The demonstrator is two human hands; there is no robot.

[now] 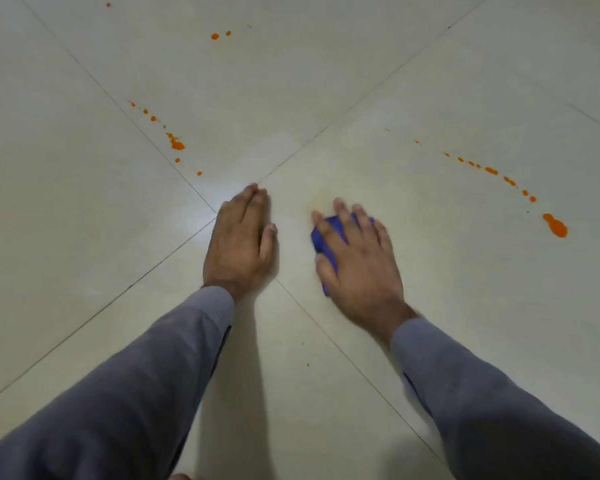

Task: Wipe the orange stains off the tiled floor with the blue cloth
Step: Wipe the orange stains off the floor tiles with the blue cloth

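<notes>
The blue cloth (328,237) lies bunched on the floor (465,289), right of the middle, and most of it is hidden under your right hand (359,261). This hand presses down on the cloth with the fingers spread over it and the thumb at its near left edge, so it grips the cloth against the tile. Just beyond the fingertips you see a faint yellowish smear (321,200) on the tile.

Your left hand (239,237) rests flat on the floor, just to the left of the cloth, open, with the fingers together and pointing far. It holds nothing. It lies close to the point where the tile joints (174,247) cross. Both arms wear grey sleeves (146,368).

Farther out, orange stains are on the tiles. One trail of drops (177,144) runs at the far left of your left hand. A second trail (490,170) runs at the far right and ends in a bigger blot (556,226), well apart from the cloth. Two small drops (215,36) sit at the far side, near the top.
</notes>
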